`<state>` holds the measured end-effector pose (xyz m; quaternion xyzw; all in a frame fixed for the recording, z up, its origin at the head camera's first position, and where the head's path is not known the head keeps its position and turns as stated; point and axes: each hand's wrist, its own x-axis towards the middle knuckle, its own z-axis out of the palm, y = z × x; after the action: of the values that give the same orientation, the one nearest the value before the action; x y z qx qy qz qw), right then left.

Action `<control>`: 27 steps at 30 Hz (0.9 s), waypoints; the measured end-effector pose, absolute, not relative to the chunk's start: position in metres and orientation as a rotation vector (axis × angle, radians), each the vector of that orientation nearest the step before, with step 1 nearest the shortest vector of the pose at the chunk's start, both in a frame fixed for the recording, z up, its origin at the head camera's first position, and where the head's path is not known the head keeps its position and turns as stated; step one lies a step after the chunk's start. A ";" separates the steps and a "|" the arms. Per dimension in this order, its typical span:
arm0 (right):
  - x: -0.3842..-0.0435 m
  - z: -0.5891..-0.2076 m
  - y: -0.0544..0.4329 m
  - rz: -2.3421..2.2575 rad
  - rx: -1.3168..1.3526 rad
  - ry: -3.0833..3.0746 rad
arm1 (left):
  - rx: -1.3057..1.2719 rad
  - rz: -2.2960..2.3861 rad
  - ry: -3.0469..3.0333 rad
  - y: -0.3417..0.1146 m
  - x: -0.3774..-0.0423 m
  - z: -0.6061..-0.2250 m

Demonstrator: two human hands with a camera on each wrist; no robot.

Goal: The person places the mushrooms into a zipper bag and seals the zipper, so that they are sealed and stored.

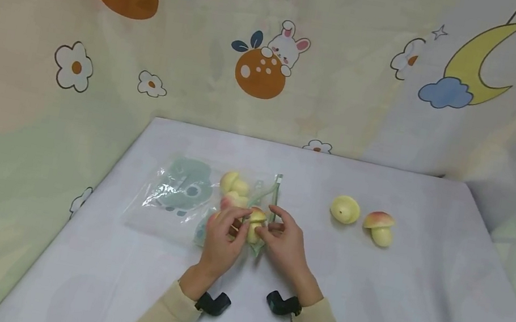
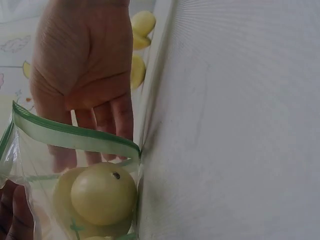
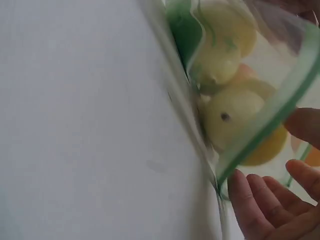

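A clear zip bag (image 1: 144,216) with a teal print and a green zip strip lies on the table, its mouth toward the right. Inside are several yellow toy mushrooms with reddish caps, one mushroom (image 1: 255,225) just within the mouth, its round pale end (image 2: 104,194) showing through the film. My left hand (image 1: 223,241) grips the bag's film near the mouth, fingers bent. On the other side my right hand (image 1: 286,246) is at the mouth, its fingers loosely extended (image 3: 260,200) by the green strip and the thumb close to that mushroom.
Two more toy mushrooms lie to the right on the white-covered table (image 1: 392,311): one mushroom (image 1: 345,210) seen end-on, another mushroom (image 1: 379,228) on its side. A printed cloth (image 1: 340,106) hangs behind the table's far edge. Each wrist wears a black camera (image 1: 283,305).
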<state>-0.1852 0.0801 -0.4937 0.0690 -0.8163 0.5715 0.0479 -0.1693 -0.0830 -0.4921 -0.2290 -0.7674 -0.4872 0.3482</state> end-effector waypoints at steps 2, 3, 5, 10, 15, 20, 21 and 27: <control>-0.188 -0.492 0.087 1.747 0.162 -2.438 | -0.594 -1.259 -1.990 -0.083 -0.170 -0.492; -0.190 -0.491 0.091 1.742 0.137 -2.404 | -0.596 -1.257 -1.987 -0.083 -0.170 -0.492; -0.193 -0.489 0.101 1.747 0.106 -2.298 | -0.607 -1.254 -1.975 -0.083 -0.170 -0.493; -0.196 -0.476 0.131 1.696 0.117 -1.989 | -0.635 -1.247 -1.947 -0.081 -0.171 -0.491; -0.186 -0.456 0.162 1.548 0.008 -1.820 | -0.645 -1.242 -1.929 -0.080 -0.169 -0.491; -0.190 -0.467 0.200 1.371 -0.178 -1.813 | -0.635 -1.248 -1.940 -0.081 -0.167 -0.492; -0.192 -0.471 0.207 1.338 -0.216 -1.818 | -0.634 -1.249 -1.941 -0.081 -0.168 -0.492; -0.198 -0.483 0.238 1.185 -0.421 -1.933 | -0.629 -1.253 -1.944 -0.082 -0.169 -0.493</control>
<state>-0.1977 0.2378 -0.4832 -0.1670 -0.7660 0.4698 0.4056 -0.1687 -0.0820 -0.4931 -0.2444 -0.7556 -0.4868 0.3639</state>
